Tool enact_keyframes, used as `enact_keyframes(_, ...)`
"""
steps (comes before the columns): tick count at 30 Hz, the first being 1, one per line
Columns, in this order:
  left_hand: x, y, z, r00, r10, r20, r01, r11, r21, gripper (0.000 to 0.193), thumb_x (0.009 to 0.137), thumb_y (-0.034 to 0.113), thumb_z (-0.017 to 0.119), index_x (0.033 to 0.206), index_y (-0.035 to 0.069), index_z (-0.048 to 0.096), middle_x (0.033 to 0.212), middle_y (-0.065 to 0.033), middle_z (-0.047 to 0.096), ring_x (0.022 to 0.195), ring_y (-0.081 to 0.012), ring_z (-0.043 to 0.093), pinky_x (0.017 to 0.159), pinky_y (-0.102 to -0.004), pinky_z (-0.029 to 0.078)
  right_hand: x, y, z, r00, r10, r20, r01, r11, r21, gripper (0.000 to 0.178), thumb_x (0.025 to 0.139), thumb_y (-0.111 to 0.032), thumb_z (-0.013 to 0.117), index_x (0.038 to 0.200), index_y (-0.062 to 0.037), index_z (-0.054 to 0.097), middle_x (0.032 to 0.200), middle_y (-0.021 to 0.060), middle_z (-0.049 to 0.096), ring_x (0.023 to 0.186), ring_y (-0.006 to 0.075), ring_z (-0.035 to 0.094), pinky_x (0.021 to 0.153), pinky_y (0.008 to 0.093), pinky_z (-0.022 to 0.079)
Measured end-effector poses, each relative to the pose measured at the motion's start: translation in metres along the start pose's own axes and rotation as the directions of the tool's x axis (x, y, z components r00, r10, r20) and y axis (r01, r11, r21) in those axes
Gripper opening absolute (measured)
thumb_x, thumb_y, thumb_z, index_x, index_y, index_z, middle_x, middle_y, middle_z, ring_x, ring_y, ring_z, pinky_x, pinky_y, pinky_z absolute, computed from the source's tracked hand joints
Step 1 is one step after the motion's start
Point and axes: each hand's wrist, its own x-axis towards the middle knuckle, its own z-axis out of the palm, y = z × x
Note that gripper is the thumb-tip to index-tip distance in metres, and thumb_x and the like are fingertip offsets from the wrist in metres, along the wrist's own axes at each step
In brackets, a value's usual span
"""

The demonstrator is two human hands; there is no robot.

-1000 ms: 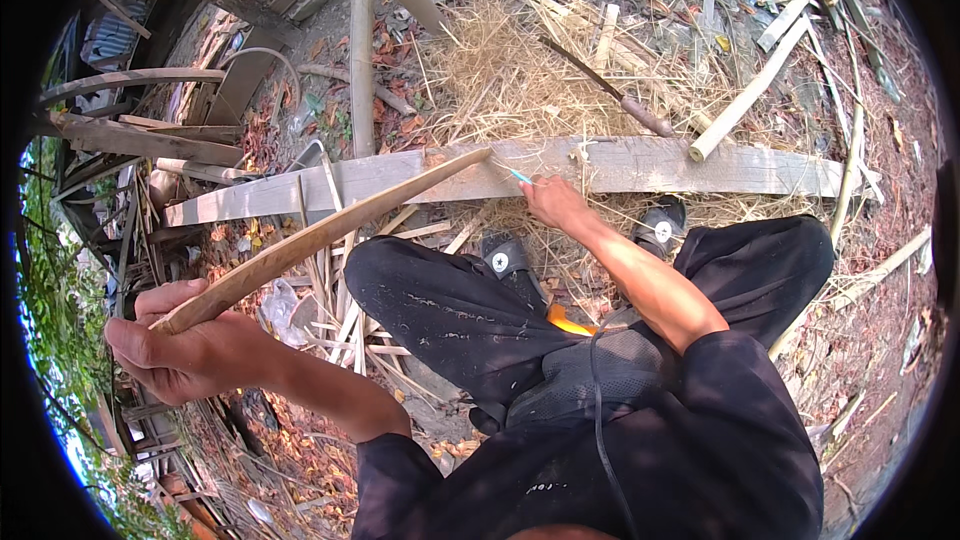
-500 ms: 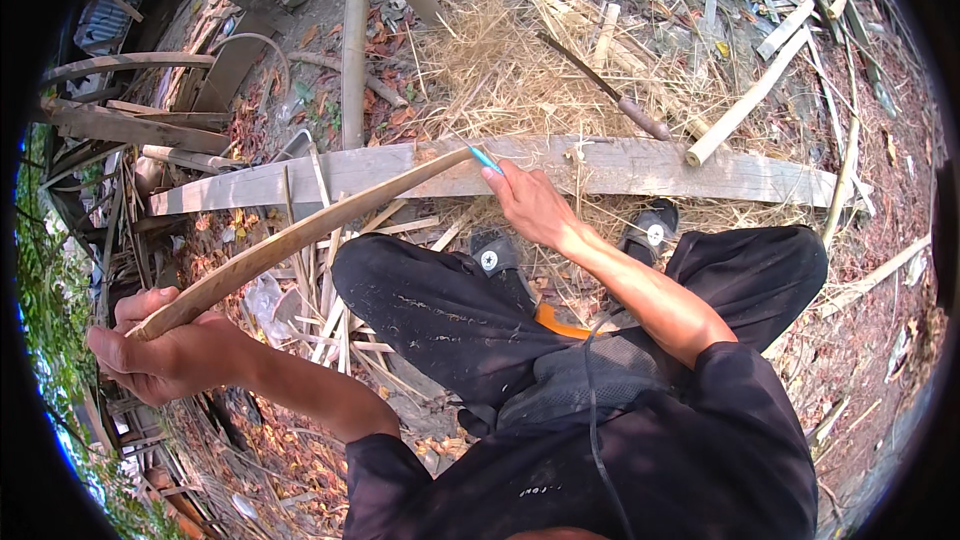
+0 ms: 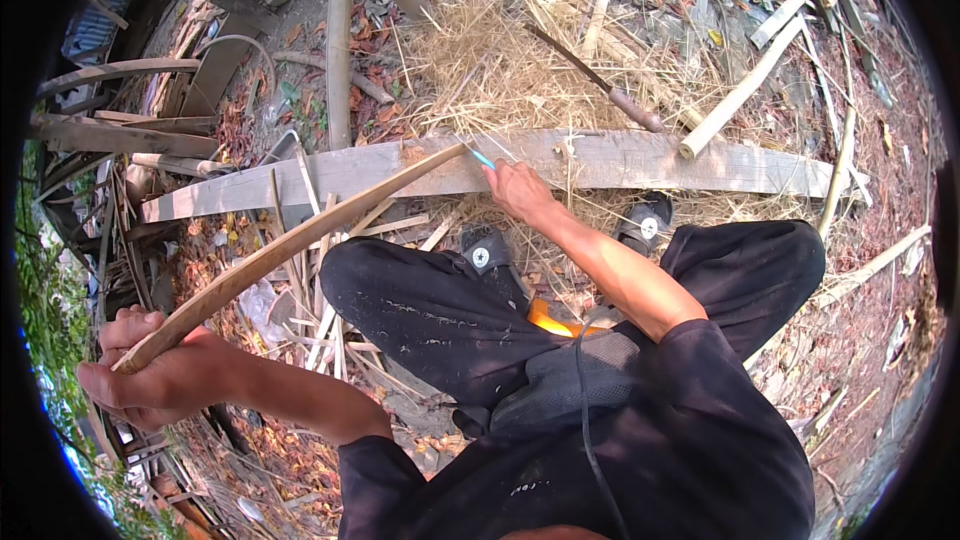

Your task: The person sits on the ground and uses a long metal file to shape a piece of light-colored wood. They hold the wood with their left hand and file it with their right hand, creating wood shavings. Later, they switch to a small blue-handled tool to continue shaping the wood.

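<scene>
My left hand (image 3: 165, 372) is closed around the near end of a long, flat strip of wood or bamboo (image 3: 300, 238). The strip slants up to the right, and its far end lies over a grey plank (image 3: 700, 166). At that end, my right hand (image 3: 521, 191) pinches a slim light-blue pen-like tool (image 3: 481, 157). Its point is at or very near the strip's tip; I cannot tell whether they touch. Beyond the plank, a long-bladed knife with a brown handle (image 3: 634, 108) lies on the straw.
Dry straw shavings (image 3: 480, 60) cover the ground past the plank. A pale pole (image 3: 745, 85) rests with one end on the plank at right. Stacked boards (image 3: 130, 135) crowd the left side. Thin split strips (image 3: 325, 325) lie beside my left knee, near an orange object (image 3: 545, 317) between my legs.
My left hand and the strip's near end have moved slightly left and down. The blue tool remains by the strip's far tip in my right hand. The whole view has shifted a little.
</scene>
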Motion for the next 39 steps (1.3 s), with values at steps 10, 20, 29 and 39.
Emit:
enact_keyframes(10,-0.006,0.008,0.0,0.988,0.15,0.041,-0.153,0.987,0.057,0.046,0.094,0.033,0.041,0.054,0.009,0.039,0.044,-0.0057,0.042,0.04,-0.0144,0.042,0.045,-0.0281,0.039,0.015,0.018,0.013,0.998,0.052,0.043,-0.053,0.998,0.031,0.047,0.098,-0.036,0.034,0.091,0.004,0.058,0.074,0.0304,0.06,0.077,0.0479,0.059,0.073,0.0521,0.049)
enact_keyframes(20,0.001,0.003,-0.014,0.995,0.011,0.103,-0.01,1.0,-0.003,0.045,0.096,0.035,0.034,0.06,0.009,0.039,0.042,-0.0038,0.041,0.038,-0.0114,0.041,0.048,-0.0257,0.046,0.011,0.008,0.009,0.972,0.184,0.147,-0.183,0.983,-0.021,0.048,0.098,-0.037,0.033,0.098,0.0045,0.058,0.096,0.0296,0.061,0.091,0.0427,0.06,0.077,0.0473,0.05)
enact_keyframes(29,-0.006,0.017,-0.002,0.997,0.038,0.068,-0.039,0.999,0.011,0.042,0.096,0.031,0.035,0.061,0.007,0.037,0.04,-0.0053,0.04,0.031,-0.0097,0.037,0.034,-0.0227,0.039,-0.041,-0.098,-0.079,0.991,-0.082,0.11,0.035,0.926,0.376,0.042,0.097,-0.035,0.038,0.092,0.0043,0.05,0.067,0.0282,0.057,0.068,0.0478,0.056,0.065,0.0554,0.042)
enact_keyframes(39,-0.026,0.044,-0.001,0.915,0.377,0.141,-0.392,0.914,0.102,0.033,0.099,0.026,0.033,0.082,0.0,0.044,0.041,-0.0029,0.038,0.03,-0.0078,0.034,0.028,-0.0196,0.03,-0.117,-0.145,-0.119,0.984,-0.175,0.024,0.152,0.909,0.388,0.031,0.098,-0.025,0.041,0.09,0.0042,0.047,0.059,0.0264,0.055,0.055,0.0441,0.056,0.048,0.0492,0.043)
